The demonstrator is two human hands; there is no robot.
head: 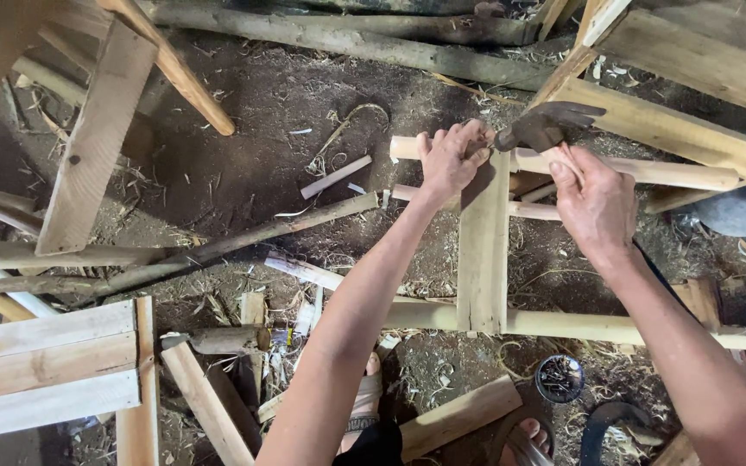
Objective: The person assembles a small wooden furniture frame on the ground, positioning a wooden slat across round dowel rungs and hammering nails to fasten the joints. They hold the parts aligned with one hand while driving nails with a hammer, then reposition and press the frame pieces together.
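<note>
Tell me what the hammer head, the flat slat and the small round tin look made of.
Hammer head: dark dull metal, likely steel, unpolished, clawed. Slat: pale bare sawn wood, grain showing, no paint. Tin: looks like thin dark metal with a shiny rim, though plastic can't be ruled out; it holds small metal bits, probably nails.

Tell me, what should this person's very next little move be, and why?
Probably bring the claw hammer down in a short tap. The right hand holds it raised just above the spot where the flat slat crosses the round pole, and the left hand pinches something small there, likely a nail, though it is too small to tell.
</note>
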